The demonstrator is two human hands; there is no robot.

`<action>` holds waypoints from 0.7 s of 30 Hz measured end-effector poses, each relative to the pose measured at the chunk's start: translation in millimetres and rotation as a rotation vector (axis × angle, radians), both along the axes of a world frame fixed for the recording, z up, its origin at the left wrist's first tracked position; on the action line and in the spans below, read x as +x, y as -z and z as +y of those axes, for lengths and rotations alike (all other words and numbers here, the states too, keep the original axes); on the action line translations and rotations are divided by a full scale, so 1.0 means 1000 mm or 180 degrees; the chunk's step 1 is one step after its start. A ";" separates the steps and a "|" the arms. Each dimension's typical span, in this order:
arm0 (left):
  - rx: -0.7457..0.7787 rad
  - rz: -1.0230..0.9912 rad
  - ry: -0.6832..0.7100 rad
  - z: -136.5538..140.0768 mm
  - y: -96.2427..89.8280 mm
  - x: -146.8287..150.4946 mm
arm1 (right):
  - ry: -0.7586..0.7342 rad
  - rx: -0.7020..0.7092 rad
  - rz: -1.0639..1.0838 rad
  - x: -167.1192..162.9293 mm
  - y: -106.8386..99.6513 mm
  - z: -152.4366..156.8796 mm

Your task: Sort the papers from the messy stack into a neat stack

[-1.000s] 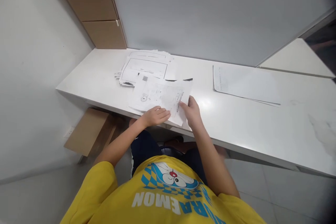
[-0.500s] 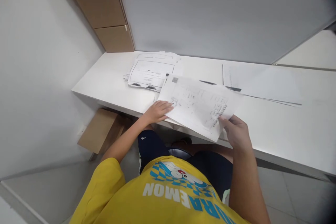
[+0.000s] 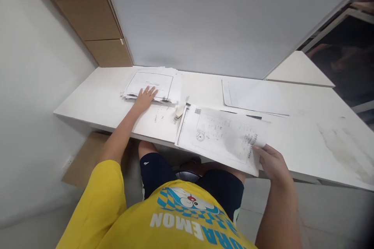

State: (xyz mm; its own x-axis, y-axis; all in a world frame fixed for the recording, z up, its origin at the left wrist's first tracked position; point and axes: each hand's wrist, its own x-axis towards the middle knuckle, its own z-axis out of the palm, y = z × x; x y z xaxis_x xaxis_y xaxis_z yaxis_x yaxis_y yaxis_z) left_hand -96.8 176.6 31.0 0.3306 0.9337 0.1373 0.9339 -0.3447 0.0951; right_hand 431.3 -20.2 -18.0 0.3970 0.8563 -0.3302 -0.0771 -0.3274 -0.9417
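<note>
The printed sheets (image 3: 220,136) are placed along the near edge of the white bench (image 3: 300,138), and their right end is pinched by the right hand (image 3: 273,160), which is nearly closed. The left hand (image 3: 145,98) is laid spread, palm down, on the paper stack (image 3: 165,80); nothing is gripped by it.

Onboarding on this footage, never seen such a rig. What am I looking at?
There is no machine: a person works with two bare hands. Every picture comes from one camera worn on the head, looking forward and down. On the white desk lie a paper stack at the left, a printed sheet over other papers nearer the front edge, and loose sheets further back. The left hand is spread on the stack; the right hand holds the printed sheet's right end.
</note>
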 end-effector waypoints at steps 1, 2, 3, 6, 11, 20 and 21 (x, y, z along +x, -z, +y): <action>-0.0041 -0.0059 -0.0103 0.008 -0.003 -0.006 | 0.0071 -0.0013 -0.0022 0.001 0.002 -0.004; -0.0099 -0.0147 -0.0217 0.015 -0.006 -0.012 | 0.0117 -0.0018 -0.0030 0.002 0.005 -0.008; -0.0144 -0.0273 -0.0336 0.021 -0.009 -0.017 | 0.0159 -0.0017 -0.0023 0.002 0.007 -0.012; 0.0192 -0.0838 -0.0597 0.024 -0.011 -0.019 | 0.0308 -0.0028 0.0054 0.002 0.010 -0.024; 0.1354 -0.1559 -0.0552 -0.052 0.013 0.052 | 0.0335 -0.0221 -0.0044 0.018 0.014 -0.044; -0.0234 -0.1297 0.0274 -0.224 0.058 0.211 | 0.0370 -0.0086 -0.0711 0.033 0.015 -0.055; -0.0361 -0.1467 0.0184 -0.224 0.056 0.215 | 0.0389 -0.0012 -0.0672 0.029 0.012 -0.054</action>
